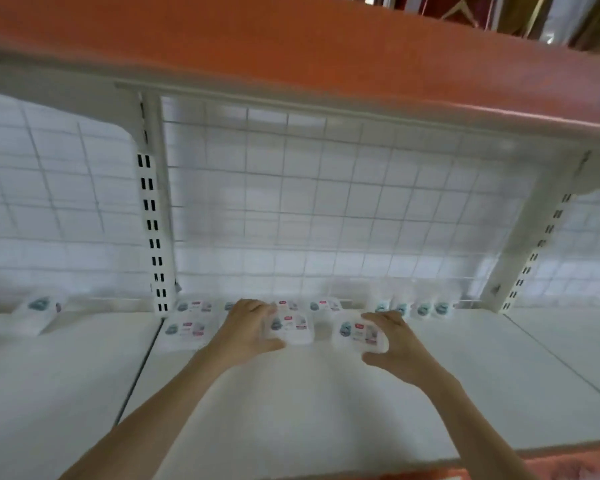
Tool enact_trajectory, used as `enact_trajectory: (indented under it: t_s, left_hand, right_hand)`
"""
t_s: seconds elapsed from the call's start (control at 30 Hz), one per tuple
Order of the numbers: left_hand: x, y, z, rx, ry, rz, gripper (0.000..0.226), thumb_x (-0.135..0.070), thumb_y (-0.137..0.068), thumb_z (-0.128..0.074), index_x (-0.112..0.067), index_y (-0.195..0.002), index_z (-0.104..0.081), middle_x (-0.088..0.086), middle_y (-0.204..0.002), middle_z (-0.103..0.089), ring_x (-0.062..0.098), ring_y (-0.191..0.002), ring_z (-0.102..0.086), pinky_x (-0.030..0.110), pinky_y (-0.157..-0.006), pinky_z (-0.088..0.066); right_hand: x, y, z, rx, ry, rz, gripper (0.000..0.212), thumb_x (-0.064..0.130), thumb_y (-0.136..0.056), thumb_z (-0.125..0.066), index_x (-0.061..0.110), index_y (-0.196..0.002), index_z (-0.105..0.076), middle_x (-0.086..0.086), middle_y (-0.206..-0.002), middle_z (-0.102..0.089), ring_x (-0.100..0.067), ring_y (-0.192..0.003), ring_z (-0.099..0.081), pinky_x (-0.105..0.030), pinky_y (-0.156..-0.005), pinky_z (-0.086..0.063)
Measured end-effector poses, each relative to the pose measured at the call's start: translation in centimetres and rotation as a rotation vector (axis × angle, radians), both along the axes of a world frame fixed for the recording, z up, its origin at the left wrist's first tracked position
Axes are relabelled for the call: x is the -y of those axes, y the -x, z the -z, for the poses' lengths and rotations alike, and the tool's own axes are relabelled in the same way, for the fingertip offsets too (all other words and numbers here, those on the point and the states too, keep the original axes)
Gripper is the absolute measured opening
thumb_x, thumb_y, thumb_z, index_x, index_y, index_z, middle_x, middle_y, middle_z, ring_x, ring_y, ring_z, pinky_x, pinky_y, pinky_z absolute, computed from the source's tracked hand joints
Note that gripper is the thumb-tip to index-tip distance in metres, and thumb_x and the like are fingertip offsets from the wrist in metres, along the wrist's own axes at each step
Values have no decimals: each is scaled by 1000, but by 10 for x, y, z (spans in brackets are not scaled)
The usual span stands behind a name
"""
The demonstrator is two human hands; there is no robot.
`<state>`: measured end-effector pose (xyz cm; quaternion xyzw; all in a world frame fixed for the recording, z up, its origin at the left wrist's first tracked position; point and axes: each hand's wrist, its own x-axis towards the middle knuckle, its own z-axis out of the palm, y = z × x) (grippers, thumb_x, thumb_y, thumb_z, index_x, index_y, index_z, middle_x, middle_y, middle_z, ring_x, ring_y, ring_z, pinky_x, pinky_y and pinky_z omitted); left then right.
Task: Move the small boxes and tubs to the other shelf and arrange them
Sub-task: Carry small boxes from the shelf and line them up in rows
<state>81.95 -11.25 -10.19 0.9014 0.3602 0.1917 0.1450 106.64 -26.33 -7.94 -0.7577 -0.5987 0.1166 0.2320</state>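
My left hand grips a small white box with a red and teal label near the back of the white shelf. My right hand grips a second white box just to the right of the first. Behind them a row of similar boxes lies against the wire grid back. Another box rests to the left of my left hand. Several small tubs stand in a row at the back right. The picture is blurred.
A lone box lies on the neighbouring shelf bay to the left. A slotted white upright divides the bays, and another upright stands at the right. An orange-edged shelf hangs overhead.
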Motion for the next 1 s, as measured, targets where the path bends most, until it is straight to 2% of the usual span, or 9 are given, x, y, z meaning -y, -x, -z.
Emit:
enact_trajectory:
  t_s: [0.1,0.17,0.27,0.43,0.6,0.7,0.8,0.87,1.0]
  left_hand:
    - [4,2,10,-85,-70,-66,100,-78,-50,-23,-24,-132,-43,-6,-137,-38,12,-131,-19,30,-111,-2]
    - [8,5,16,-108,-106,-100,99,-77,-53,-21,-24,-134,-42,-4,-142,-30,10,-129,-8,27,-107,6]
    - [15,4,16,-102,-131,-151,101,-75,-55,-18,-21,-138,-36,-1,-146,-24,16,-135,-6,26,-107,10]
    - [18,-4,26,4,-85,-217,87,-70,-59,-21,-22,-127,-48,-4,-134,-38,16,-131,-27,24,-104,-12]
    - [19,-6,38,88,-105,-209,78,-66,-66,-27,-17,-120,-54,-3,-123,-48,16,-124,-37,21,-98,-15]
    - [20,-8,40,109,-127,-208,75,-63,-68,-31,-13,-117,-57,2,-121,-51,21,-121,-42,26,-102,-21]
    - [22,-5,36,91,-160,-193,80,-68,-68,-31,-14,-123,-52,2,-129,-44,20,-129,-32,31,-115,-5]
    - [21,5,35,73,-227,-228,88,-77,-67,-35,-16,-129,-47,4,-135,-38,21,-134,-25,36,-114,6]
    - [15,49,33,234,-139,-571,122,-97,-43,-29,-20,-138,-37,11,-143,-24,31,-136,-13,44,-113,-9]
  right_hand:
    - [-20,-13,11,-16,101,-134,70,28,-75,-72,25,-136,-37,9,-118,-32,-11,-117,-35,-19,-95,-31]
    - [-32,-15,19,-58,137,-189,72,27,-76,-72,23,-138,-34,7,-120,-33,-11,-116,-36,-21,-98,-32]
    - [-46,-12,28,-186,73,-189,73,23,-78,-72,22,-139,-32,2,-128,-32,-14,-115,-41,-27,-100,-38]
    - [-54,-8,44,-291,-84,-124,59,19,-74,-76,19,-126,-48,0,-126,-32,-14,-101,-49,-17,-90,-38]
    - [-55,-7,51,-416,-139,-93,40,12,-75,-74,25,-107,-54,3,-123,-41,-14,-105,-50,-22,-92,-41]
    - [-56,-8,51,-461,-99,-79,39,12,-77,-72,23,-110,-54,5,-114,-53,-16,-101,-55,-12,-78,-42]
    - [-55,-8,53,-451,-109,-77,39,15,-77,-72,24,-110,-54,6,-108,-56,-10,-93,-55,-7,-70,-40]
    - [-55,-7,53,-440,-116,-80,39,16,-78,-72,24,-111,-54,9,-108,-55,-2,-89,-53,-5,-69,-39]
    - [-55,-6,54,-418,-140,-80,40,17,-77,-73,22,-112,-55,10,-107,-54,1,-90,-51,1,-70,-37]
